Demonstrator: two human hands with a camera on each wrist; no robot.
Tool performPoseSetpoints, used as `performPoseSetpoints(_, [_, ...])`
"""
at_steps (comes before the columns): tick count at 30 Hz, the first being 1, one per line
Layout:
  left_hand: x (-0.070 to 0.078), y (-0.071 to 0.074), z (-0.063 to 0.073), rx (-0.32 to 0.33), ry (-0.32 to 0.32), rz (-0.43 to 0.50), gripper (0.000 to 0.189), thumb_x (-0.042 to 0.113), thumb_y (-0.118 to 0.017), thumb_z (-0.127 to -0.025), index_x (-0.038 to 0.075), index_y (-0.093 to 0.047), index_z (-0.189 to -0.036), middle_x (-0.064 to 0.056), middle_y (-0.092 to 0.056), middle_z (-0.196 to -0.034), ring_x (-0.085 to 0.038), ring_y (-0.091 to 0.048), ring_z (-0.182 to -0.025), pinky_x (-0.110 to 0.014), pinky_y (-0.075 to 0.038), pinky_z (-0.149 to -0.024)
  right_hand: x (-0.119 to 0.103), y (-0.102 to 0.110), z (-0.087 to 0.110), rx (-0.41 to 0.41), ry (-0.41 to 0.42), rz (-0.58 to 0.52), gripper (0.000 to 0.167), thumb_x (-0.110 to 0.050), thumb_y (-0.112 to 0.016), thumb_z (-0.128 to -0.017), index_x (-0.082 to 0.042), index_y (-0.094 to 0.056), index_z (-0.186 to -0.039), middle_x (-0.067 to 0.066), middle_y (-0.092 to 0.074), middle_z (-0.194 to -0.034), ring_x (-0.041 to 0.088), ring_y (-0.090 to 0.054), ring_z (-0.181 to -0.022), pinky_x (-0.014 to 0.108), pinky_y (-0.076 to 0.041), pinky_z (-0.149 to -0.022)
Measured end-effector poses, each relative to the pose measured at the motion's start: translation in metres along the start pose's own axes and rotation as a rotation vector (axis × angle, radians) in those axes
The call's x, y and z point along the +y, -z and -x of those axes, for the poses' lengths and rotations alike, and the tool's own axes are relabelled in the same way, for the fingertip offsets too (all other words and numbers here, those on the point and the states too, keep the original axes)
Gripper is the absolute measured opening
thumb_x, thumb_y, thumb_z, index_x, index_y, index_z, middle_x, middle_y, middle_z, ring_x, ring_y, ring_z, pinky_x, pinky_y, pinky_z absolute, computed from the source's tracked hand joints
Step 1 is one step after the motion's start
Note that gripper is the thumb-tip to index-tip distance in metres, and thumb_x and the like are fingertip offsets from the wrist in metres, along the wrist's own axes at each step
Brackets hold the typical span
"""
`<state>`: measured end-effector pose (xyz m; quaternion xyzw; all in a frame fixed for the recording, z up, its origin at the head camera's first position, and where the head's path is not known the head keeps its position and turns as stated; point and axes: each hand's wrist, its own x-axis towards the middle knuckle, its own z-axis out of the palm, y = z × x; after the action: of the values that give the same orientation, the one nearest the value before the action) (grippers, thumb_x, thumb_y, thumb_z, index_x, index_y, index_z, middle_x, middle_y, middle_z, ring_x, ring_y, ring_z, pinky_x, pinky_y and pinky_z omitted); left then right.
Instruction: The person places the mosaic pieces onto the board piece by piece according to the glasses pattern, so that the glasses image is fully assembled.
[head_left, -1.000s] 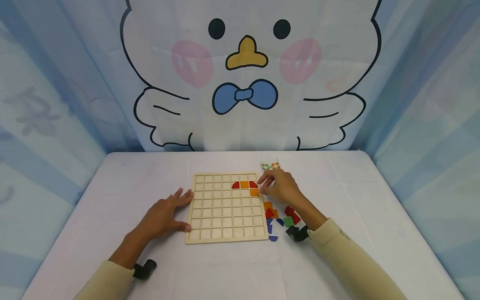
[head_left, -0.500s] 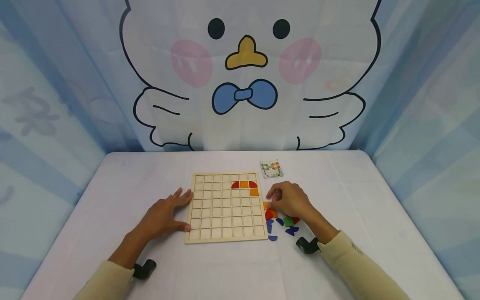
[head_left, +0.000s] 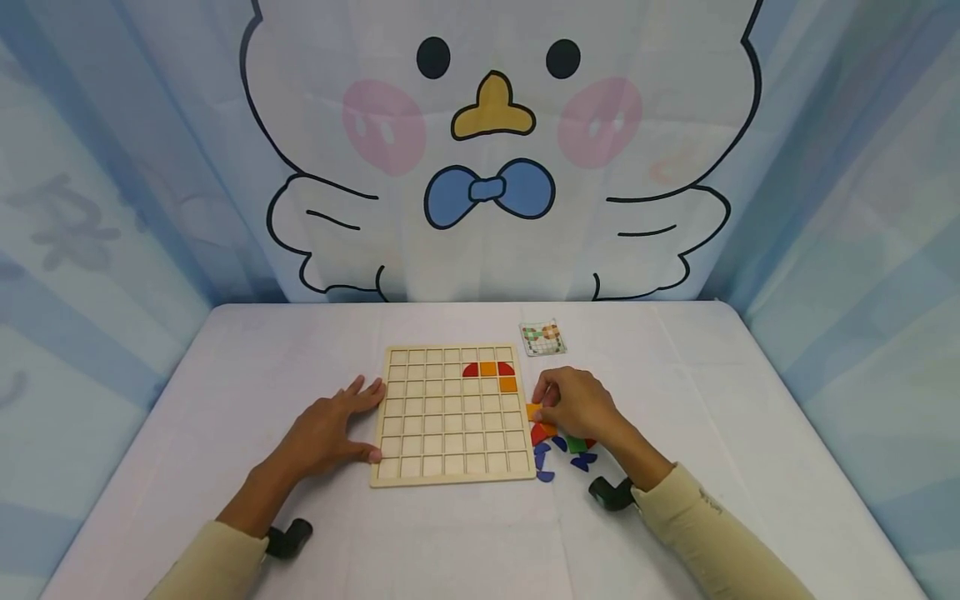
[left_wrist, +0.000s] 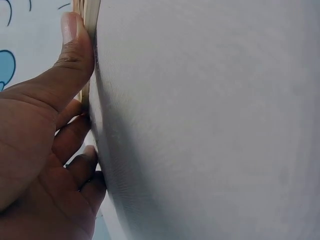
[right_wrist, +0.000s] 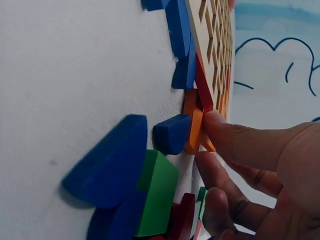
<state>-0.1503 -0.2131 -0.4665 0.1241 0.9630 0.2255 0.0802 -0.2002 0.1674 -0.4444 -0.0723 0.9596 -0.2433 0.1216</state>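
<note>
- The left hand (head_left: pixel 330 429), fingers spread, touches the left edge of the board (head_left: pixel 453 417) at frame centre.
- The right hand (head_left: pixel 577 404) has dropped to an orange tile (head_left: pixel 532 412), probably for another pick; pinched or not, I cannot tell.
- Desk (head_left: pixel 750 400) stretches rightward, leaving room.

Head view faces forward-down from above; both close wrist views share the board (head_left: pixel 453 407).
</note>
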Motion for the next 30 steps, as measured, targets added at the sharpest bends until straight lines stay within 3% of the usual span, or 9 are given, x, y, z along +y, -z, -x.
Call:
performPoseSetpoints(17, [0.0,0.0,0.0,-0.004,0.012,0.006,0.11,0.043,-0.096,-0.071,0.017,-0.042,-0.163,-0.02,-0.033,-0.171,-0.054,-0.035,-0.155,-0.073,-0.033,-0.122,-0.006,0.004,-0.005,0.154,0.052,-0.131,0.014,-0.018,-0.087,-0.09,-0.021,-0.075,-0.085,0.0,-0.068,-0.081,0.021,-0.059,-0.082,0.033,-0.046,-0.069])
performPoseSetpoints(30, [-0.001,0.0,-0.001,-0.002,0.009,0.006,0.11,0.044,-0.096,-0.071,0.016,-0.042,-0.163,-0.019,-0.034,-0.171,-0.053,-0.034,-0.155,-0.073,-0.031,-0.123,-0.031,-0.01,-0.017,0.177,0.151,-0.146,0.019,-0.018,-0.09,-0.087,-0.022,-0.072,-0.082,-0.005,-0.07,-0.081,0.015,-0.06,-0.076,0.03,-0.046,-0.066])
